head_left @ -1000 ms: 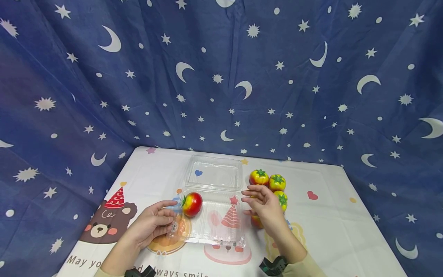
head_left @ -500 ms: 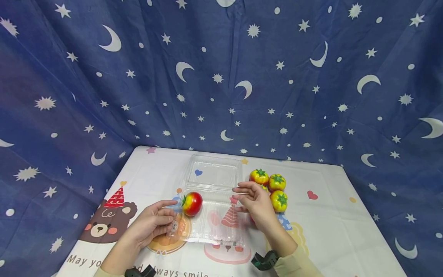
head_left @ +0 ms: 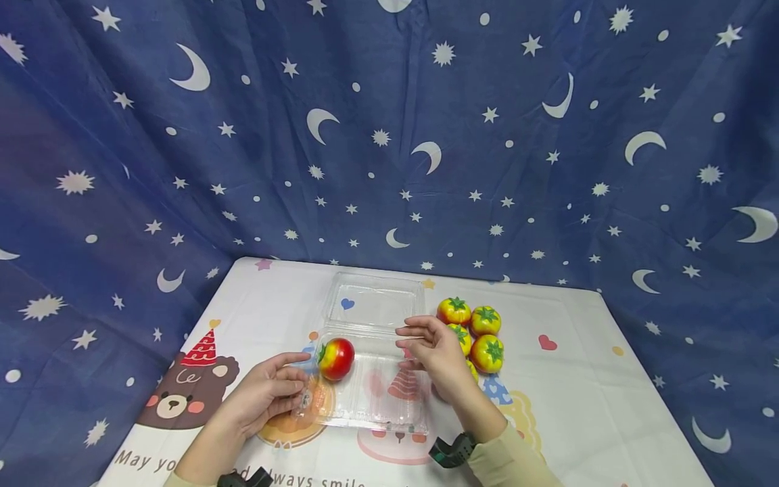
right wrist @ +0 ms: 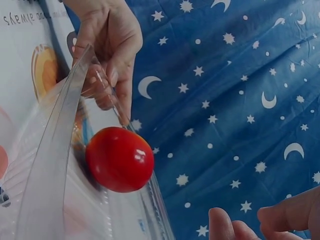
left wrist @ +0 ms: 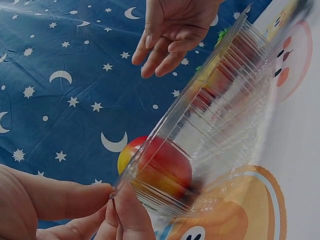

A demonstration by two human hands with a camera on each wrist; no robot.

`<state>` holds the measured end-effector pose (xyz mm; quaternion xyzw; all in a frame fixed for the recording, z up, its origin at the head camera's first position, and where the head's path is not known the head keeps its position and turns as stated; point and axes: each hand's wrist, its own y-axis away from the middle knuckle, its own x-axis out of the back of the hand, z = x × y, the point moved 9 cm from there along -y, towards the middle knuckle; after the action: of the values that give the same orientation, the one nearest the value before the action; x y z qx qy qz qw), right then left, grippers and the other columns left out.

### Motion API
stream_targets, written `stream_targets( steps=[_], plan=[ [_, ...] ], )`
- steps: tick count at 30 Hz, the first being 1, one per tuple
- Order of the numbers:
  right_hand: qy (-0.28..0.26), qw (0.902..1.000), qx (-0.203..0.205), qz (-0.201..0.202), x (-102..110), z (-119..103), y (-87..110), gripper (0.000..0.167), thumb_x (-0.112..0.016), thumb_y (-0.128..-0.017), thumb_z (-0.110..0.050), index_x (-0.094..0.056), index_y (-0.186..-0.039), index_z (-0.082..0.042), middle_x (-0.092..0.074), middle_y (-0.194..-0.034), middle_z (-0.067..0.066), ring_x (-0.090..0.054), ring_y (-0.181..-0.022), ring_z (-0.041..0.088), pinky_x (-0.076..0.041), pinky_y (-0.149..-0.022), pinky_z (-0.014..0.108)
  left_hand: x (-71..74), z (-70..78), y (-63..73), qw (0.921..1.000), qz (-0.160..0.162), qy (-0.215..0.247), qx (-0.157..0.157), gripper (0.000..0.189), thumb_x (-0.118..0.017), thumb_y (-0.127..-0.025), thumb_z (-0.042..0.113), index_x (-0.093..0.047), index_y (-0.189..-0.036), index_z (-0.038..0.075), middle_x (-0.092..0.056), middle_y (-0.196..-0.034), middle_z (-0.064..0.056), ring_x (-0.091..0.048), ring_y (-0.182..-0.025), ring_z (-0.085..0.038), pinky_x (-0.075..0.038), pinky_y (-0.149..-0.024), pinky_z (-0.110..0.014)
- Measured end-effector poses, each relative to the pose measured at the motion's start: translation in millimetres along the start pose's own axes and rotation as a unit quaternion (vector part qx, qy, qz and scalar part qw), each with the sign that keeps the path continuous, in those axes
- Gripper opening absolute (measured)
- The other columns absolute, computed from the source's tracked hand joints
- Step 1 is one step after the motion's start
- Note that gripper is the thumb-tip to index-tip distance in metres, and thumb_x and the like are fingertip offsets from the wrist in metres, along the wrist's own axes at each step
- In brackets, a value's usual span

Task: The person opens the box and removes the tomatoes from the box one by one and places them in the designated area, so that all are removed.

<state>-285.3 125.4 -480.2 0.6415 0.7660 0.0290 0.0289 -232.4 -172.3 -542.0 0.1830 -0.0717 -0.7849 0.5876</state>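
A clear plastic clamshell box (head_left: 377, 399) lies on the table with its lid (head_left: 377, 304) folded back. One red-and-yellow toy tomato (head_left: 336, 359) with a green leafy top sits on its side in the left part of the base. My left hand (head_left: 268, 392) pinches the box's left rim between thumb and fingers, plainly seen in the left wrist view. Over the right side of the box hovers my right hand (head_left: 441, 355), fingers apart and holding nothing. Several more toy tomatoes (head_left: 487, 320) stand grouped just right of the box, some partly hidden behind the right hand.
A white cloth (head_left: 566, 385) printed with cartoon animals and hearts covers the table. Behind and to the left hangs a blue curtain (head_left: 365, 169) with moons and stars. Dark bands sit on both wrists, the right one (head_left: 452, 451) fully in view.
My right hand has moved left from the toy tomato group to over the box, uncovering more of the group. The left hand and the tomato in the box have stayed put.
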Motion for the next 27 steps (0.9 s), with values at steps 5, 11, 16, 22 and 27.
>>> stream_targets(
  steps=[5, 11, 16, 22, 27],
  plan=[
    [-0.01, 0.9999, -0.005, -0.011, -7, 3, -2.7, 0.042, -0.062, -0.099, 0.004, -0.058, -0.14, 0.001, -0.066, -0.138, 0.03, -0.073, -0.115, 0.04, -0.068, -0.075, 0.038, -0.3, -0.5, -0.1, 1.0, -0.001, 0.002, 0.0, 0.071, -0.064, -0.099, -0.001, -0.032, -0.163, -0.004, -0.07, -0.104, 0.001, -0.068, -0.079, -0.009, -0.065, -0.078, -0.024],
    [-0.007, 0.9994, -0.013, -0.031, -17, 8, -6.2, 0.041, -0.062, -0.098, 0.004, -0.059, -0.139, -0.001, -0.064, -0.139, 0.033, -0.075, -0.112, 0.034, -0.069, -0.077, 0.04, 0.0, -1.1, -0.3, 1.0, 0.0, 0.001, 0.003, 0.071, -0.065, -0.1, 0.001, -0.032, -0.163, -0.004, -0.07, -0.105, -0.001, -0.068, -0.078, -0.01, -0.065, -0.078, -0.025],
    [-0.01, 0.9991, -0.015, -0.038, -25, 10, -8.4, 0.039, -0.064, -0.098, 0.004, -0.061, -0.136, -0.002, -0.066, -0.137, 0.031, -0.077, -0.105, 0.024, -0.069, -0.076, 0.04, -0.1, -1.8, -0.4, 1.0, -0.001, 0.004, 0.006, 0.071, -0.064, -0.101, 0.001, -0.032, -0.163, -0.003, -0.07, -0.106, -0.001, -0.068, -0.078, -0.01, -0.065, -0.077, -0.024],
    [-0.006, 0.9987, -0.017, -0.047, -35, 12, -12.2, 0.04, -0.065, -0.097, 0.003, -0.06, -0.137, -0.001, -0.066, -0.137, 0.031, -0.076, -0.109, 0.031, -0.069, -0.076, 0.041, 0.9, -2.8, -1.1, 0.9999, 0.002, 0.004, 0.009, 0.071, -0.065, -0.1, 0.002, -0.032, -0.163, -0.002, -0.07, -0.105, -0.001, -0.068, -0.077, -0.011, -0.065, -0.077, -0.024],
    [0.005, 0.9981, -0.02, -0.059, -42, 14, -14.5, 0.043, -0.064, -0.097, 0.002, -0.057, -0.14, 0.002, -0.064, -0.139, 0.033, -0.074, -0.115, 0.039, -0.068, -0.077, 0.041, 0.7, -3.2, -1.7, 0.9999, 0.001, 0.006, 0.01, 0.072, -0.066, -0.1, 0.002, -0.031, -0.163, -0.002, -0.07, -0.105, -0.001, -0.069, -0.078, -0.011, -0.065, -0.078, -0.025]
  ],
)
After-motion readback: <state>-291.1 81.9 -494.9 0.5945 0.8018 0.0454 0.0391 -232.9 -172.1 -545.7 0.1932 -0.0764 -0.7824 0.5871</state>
